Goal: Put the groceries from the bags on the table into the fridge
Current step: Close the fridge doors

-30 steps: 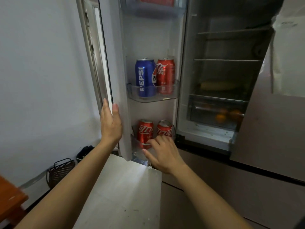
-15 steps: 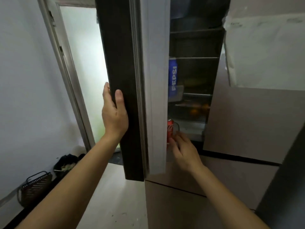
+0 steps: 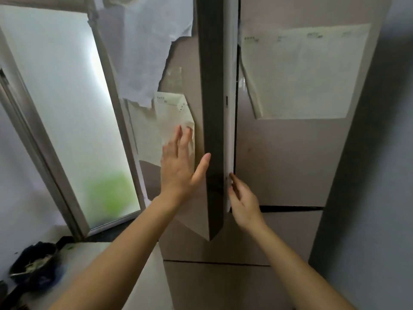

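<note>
The fridge's left door [image 3: 213,108] stands almost shut, only its dark edge and white seal facing me. My left hand [image 3: 182,166] lies flat and open against the door's outer face, fingers spread over a paper sheet stuck there. My right hand [image 3: 242,199] is open, its fingertips touching the white inner edge of the door near its lower end. The right fridge door [image 3: 290,153] is closed and carries a white paper sheet [image 3: 306,72]. The cans and the fridge's inside are hidden. No groceries or bags are in view.
A frosted glass door [image 3: 73,121] with a metal frame stands left of the fridge. A dark bowl-like thing [image 3: 33,265] lies on the floor at bottom left. A lower fridge drawer front [image 3: 223,285] sits below the doors. A grey wall [image 3: 380,198] bounds the right.
The left fridge door has swung nearly closed, hiding the cans and shelves. My left hand shifted from gripping the door edge to pressing flat on its front. My right hand came out of the door shelf.
</note>
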The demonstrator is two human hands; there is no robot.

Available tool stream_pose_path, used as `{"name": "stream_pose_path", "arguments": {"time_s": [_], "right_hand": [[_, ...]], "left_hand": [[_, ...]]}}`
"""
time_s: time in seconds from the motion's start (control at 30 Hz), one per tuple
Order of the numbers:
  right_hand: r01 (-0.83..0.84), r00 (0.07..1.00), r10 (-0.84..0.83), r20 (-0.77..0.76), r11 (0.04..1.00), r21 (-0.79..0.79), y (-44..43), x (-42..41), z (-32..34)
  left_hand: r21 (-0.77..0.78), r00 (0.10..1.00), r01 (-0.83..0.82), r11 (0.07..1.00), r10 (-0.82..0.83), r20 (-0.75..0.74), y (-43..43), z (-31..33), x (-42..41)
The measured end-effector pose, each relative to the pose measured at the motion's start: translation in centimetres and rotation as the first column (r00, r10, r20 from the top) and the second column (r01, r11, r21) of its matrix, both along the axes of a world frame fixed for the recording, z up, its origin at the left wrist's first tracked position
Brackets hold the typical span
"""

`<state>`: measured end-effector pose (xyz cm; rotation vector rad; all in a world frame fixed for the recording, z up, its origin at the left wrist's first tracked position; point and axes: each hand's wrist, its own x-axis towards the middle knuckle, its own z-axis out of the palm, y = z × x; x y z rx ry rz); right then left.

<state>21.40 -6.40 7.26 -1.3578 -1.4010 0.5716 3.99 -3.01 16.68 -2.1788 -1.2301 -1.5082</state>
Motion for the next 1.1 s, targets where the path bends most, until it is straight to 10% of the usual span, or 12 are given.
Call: {"name": "stream_pose_path", "arguments": {"time_s": [0.3, 1.1], "right_hand": [[0.386, 0.596, -0.41, 0.69, 0.9, 0.201, 5.1, 7.7, 0.2], [0.413, 0.42, -0.597, 0.684, 0.797, 0.441, 10.2, 9.3, -4.3]], "left_hand": [[-0.026, 0.946, -0.187, 0.982, 0.173, -0.274, 6.1, -2.0, 5.7], [-0.05, 0.922, -0.303, 0.952, 0.28, -0.266, 12.7, -2.8, 11.2]]}}
